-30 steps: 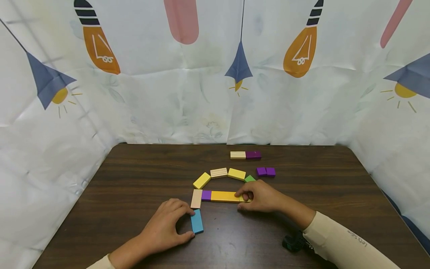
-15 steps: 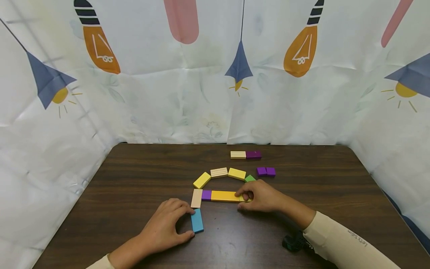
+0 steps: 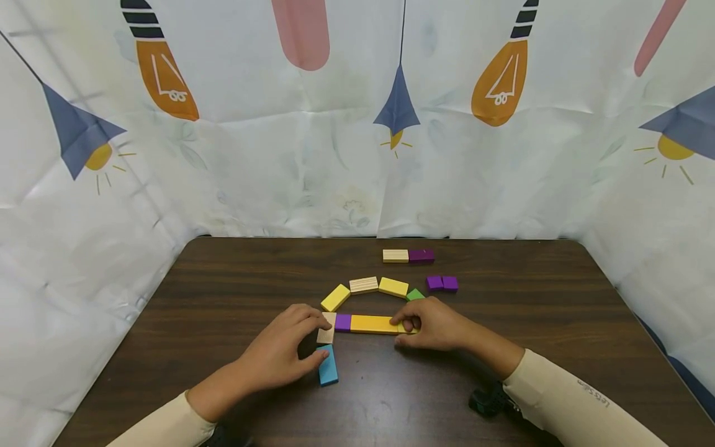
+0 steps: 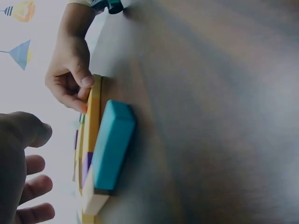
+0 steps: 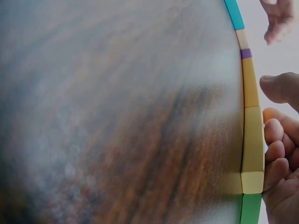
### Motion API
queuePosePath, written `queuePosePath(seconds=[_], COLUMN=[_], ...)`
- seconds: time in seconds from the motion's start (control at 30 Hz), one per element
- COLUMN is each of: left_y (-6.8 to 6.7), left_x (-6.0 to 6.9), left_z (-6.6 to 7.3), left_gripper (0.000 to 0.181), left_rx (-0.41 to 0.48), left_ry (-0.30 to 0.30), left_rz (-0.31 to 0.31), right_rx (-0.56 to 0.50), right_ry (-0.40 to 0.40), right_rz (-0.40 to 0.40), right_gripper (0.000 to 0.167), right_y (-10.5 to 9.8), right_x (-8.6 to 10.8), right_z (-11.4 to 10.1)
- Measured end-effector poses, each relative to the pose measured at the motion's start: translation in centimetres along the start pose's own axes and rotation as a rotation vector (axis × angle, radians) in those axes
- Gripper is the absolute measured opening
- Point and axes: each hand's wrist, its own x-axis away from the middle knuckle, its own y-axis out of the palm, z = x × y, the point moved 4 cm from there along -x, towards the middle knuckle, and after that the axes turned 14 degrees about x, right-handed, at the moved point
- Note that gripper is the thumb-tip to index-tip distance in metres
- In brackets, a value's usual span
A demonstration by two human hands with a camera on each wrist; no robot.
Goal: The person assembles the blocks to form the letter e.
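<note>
My left hand [image 3: 276, 347] hovers with fingers spread above a blue block [image 3: 328, 367] and a plain wooden block [image 3: 326, 336]. In the left wrist view its thumb and fingertips stand apart from the blue block [image 4: 112, 147]. A purple block [image 3: 343, 323] and a long orange-yellow block [image 3: 371, 325] continue the row rightward from the wooden one. At the row's right end, my right hand [image 3: 438, 326] rests at a paler yellow block [image 5: 253, 140], fingers loosely bent and thumb clear of it. Part of that block is hidden by the hand in the head view.
Behind the row, yellow blocks [image 3: 336, 298], a wooden block [image 3: 364, 285] and a green block [image 3: 414, 295] form an arc. Two purple blocks [image 3: 442, 284] lie right of it. Farther back sit a pale block [image 3: 395, 256] and a dark purple block [image 3: 421, 256] on the brown table [image 3: 251, 267].
My left hand has moved forward from the blue block, so its fingers now reach over the wooden block. The right hand stays where it was.
</note>
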Motion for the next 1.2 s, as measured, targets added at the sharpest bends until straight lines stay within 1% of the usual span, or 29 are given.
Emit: queuePosePath(seconds=[0.07, 0.17, 0.33, 0.43, 0.53, 0.63, 0.73, 1.0, 1.2], left_y=[0.0, 0.2, 1.1, 1.8, 2.4, 2.9, 3.3, 3.9, 4.0], left_x=[-0.9, -2.3, -4.7, -5.9, -6.9, -7.4, -7.7, -7.8, -7.7], left_z=[0.1, 0.3, 0.0, -0.3, -0.5, -0.8, -1.1, -1.6, -1.6], left_gripper=[0.038, 0.037, 0.034, 0.031, 0.029, 0.027, 0.025, 0.025, 0.026], left_rx=[0.010, 0.031, 0.086, 0.091, 0.090, 0.069, 0.041, 0.009, -0.017], left_ry=[0.033, 0.063, 0.068, 0.085, 0.110, 0.122, 0.127, 0.119, 0.124], left_rz=[-0.020, -0.060, -0.125, -0.155, -0.181, -0.198, -0.197, -0.218, -0.227], right_rx=[0.002, 0.004, 0.002, -0.003, -0.005, -0.001, 0.003, -0.006, -0.013], right_ry=[0.000, 0.001, 0.003, -0.001, -0.009, -0.012, 0.000, 0.001, -0.010], right_rz=[-0.002, -0.005, -0.012, -0.010, -0.003, -0.005, -0.014, -0.012, -0.002], right_gripper=[0.028, 0.028, 0.028, 0.028, 0.028, 0.028, 0.028, 0.027, 0.026], right_y=[0.0, 0.0, 0.0, -0.1, -0.1, -0.1, 0.0, -0.1, -0.1], right_x=[0.0, 0.0, -0.1, 0.0, 0.0, 0.0, 0.0, -0.1, 0.0], right_z=[0.0, 0.0, 0.0, 0.0, -0.1, -0.1, 0.0, -0.1, -0.1])
